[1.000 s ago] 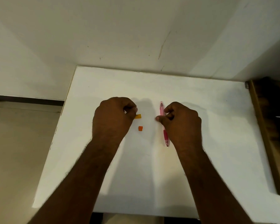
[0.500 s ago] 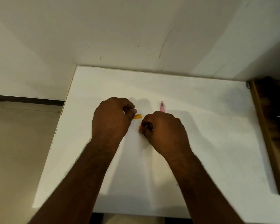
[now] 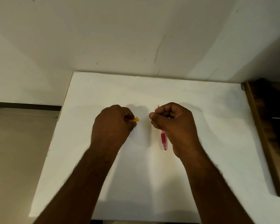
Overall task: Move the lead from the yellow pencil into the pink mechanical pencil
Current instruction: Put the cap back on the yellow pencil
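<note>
My left hand [image 3: 113, 126] is closed around the yellow pencil [image 3: 135, 119]; only a short yellow end sticks out to the right past my fingers. The pink mechanical pencil [image 3: 164, 140] lies lengthwise on the white table [image 3: 208, 120], tip toward me. Its middle is hidden under my right hand [image 3: 173, 125]. That hand hovers over it in a fist, thumb and forefinger pinched together at its left side. The small orange piece that lay between my hands no longer shows on the table; it is hidden in that pinch.
The table's left edge [image 3: 61, 117] drops to a tan floor. A brown wooden frame [image 3: 257, 126] runs along the right side. A plain white wall [image 3: 136, 38] stands behind the table.
My right hand swung left onto the small orange piece, closed on it, and moved back right above the pink pencil. The orange piece is gone from the table. My left hand stayed put.
</note>
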Motion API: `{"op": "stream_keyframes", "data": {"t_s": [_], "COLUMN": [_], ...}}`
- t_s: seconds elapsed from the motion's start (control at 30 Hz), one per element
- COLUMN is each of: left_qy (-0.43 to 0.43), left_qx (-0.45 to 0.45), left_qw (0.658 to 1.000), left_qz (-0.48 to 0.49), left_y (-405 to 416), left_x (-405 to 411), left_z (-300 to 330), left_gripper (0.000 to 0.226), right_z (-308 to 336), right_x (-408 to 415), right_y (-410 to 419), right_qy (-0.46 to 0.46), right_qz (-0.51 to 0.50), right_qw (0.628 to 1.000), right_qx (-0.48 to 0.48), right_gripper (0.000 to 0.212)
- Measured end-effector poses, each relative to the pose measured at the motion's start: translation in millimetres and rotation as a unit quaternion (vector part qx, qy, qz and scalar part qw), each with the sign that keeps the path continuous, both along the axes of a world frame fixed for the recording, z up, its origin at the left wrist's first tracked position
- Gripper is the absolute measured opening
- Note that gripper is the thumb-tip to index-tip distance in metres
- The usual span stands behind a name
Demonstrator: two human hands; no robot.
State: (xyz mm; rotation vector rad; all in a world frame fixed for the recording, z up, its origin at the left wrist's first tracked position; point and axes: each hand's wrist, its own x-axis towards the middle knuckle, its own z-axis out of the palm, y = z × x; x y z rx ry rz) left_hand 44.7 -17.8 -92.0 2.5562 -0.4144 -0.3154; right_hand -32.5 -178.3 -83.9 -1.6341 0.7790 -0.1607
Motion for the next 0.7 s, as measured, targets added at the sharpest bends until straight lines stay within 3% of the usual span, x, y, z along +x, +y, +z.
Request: {"op": "stream_keyframes", "data": {"t_s": [0.17,0.27,0.43,0.7], "left_qy": [-0.025,-0.06,-0.092,-0.095], "left_qx": [-0.046,-0.095,-0.134,-0.139], "left_qw": [0.999,0.993,0.985,0.984], "left_qz": [-0.011,-0.028,-0.06,-0.06], "left_y": [-5,-11,-17,-17], "left_x": [-4,-8,-15,-15], "left_z": [5,12,20,20], "left_gripper": [0.011,0.01,0.009,0.009], "right_z": [5,6,6,2], "right_x": [0,1,2,2], "right_y": [-4,-3,-3,-3], "right_qy": [-0.026,-0.035,-0.044,-0.034], "right_qz": [-0.077,-0.08,-0.067,-0.027], "right_qw": [0.985,0.976,0.977,0.992], "right_qx": [0.153,0.198,0.198,0.114], "right_gripper": [0.014,0.013,0.013,0.013]}}
